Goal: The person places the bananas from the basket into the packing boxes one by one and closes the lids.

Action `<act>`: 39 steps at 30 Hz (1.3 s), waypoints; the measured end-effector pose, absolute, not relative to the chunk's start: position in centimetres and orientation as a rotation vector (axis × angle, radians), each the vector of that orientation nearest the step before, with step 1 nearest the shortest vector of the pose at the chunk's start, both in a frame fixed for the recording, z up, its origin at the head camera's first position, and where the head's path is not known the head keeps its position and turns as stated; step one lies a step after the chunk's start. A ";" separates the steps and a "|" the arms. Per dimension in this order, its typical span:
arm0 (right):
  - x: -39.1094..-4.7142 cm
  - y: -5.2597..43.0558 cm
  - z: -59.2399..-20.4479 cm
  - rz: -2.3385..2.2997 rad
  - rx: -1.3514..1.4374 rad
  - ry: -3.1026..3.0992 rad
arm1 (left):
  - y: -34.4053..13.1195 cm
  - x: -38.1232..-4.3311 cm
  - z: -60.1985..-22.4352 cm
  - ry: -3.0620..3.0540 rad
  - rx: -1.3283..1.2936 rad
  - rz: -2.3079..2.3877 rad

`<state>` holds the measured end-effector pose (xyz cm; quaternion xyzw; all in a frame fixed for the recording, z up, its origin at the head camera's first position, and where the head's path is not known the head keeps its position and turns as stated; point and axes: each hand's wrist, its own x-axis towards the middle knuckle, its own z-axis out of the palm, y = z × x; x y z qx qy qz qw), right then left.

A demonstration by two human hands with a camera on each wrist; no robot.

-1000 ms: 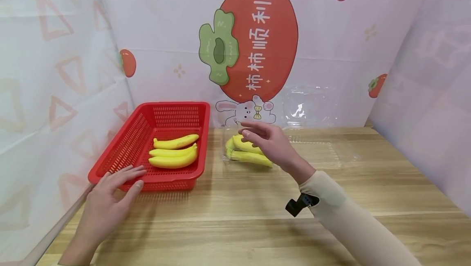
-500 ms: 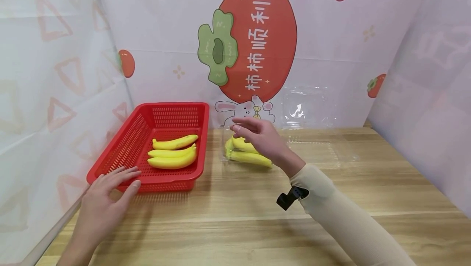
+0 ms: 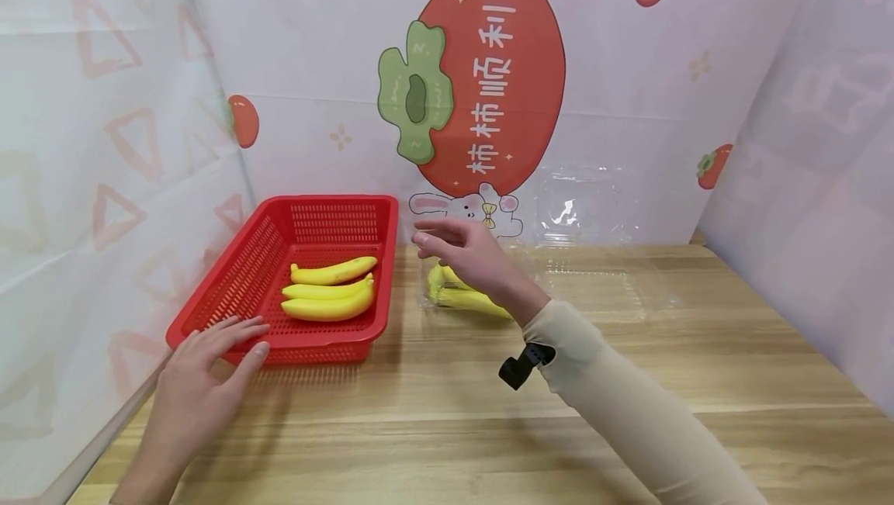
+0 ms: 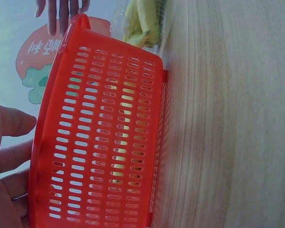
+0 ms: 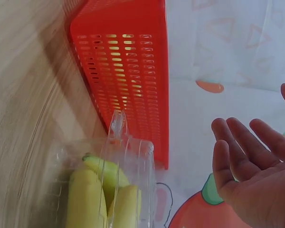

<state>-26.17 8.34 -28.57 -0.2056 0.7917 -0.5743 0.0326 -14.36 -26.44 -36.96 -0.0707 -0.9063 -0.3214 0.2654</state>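
My left hand [image 3: 199, 385] rests with relaxed fingers at the near left rim of a red perforated basket [image 3: 388, 288]. Inside it, several yellow bananas [image 3: 328, 309] lie side by side. My right hand [image 3: 475, 257] hovers, fingers loosely extended and nothing held, over a clear plastic box containing more bananas [image 3: 475, 302], partly hiding them in the head view. From the right wrist, the clear box [image 5: 145, 156] stands beside the basket, with its bananas [image 5: 85, 202] inside and the right hand [image 5: 256, 175] apart from both.
To the right of the bananas a clear plastic tray [image 3: 594, 292] lies on the wooden table [image 3: 433, 443], with a see-through lid [image 3: 587, 198] upright behind it. White printed cloth [image 3: 293, 47] walls off the back and both sides.
My right hand has moved left over the boxed bananas, toward the basket. The left hand stays at the basket's rim, and the bananas have not moved.
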 end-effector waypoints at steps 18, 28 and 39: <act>-26.1 3.1 -29.3 -1.712 -0.746 2.374 | -26.5 -14.3 -37.0 -2.430 -0.213 -0.849; -26.2 0.1 -29.7 -1.746 -0.758 2.279 | -26.6 -14.3 -37.0 -2.441 -0.212 -0.845; -26.2 -2.2 -31.4 -1.599 -0.804 2.345 | -26.5 -14.2 -36.9 -2.431 -0.219 -0.849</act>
